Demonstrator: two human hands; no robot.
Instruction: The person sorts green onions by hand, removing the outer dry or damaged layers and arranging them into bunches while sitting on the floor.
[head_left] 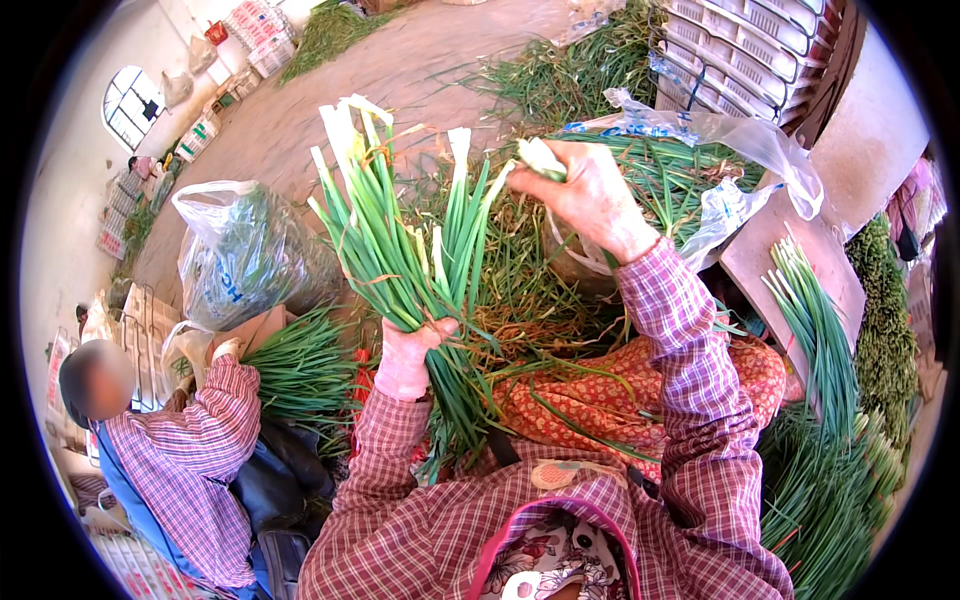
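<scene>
My left hand (412, 352) is closed around a bunch of chives (395, 250), long flat green leaves with white ends that point up and fan apart. Some dry, brownish leaf bits cling among the stalks. At the upper right of the bunch, my right hand (590, 195) is raised with its fingers pinched together. One stalk from the bunch reaches up to those fingertips. A pale whitish-green piece (541, 160) shows at the thumb and fingers; whether it is a stalk end or a finger covering I cannot tell.
Leaf litter (540, 310) lies before me. Chives fill an opened plastic bag (730, 190) beyond my right hand. A tied chive bundle (815, 320) rests on a board (850, 285) at right. At left sit a full plastic bag (250, 260) and another person (180, 460). White crates (740, 55) stand behind.
</scene>
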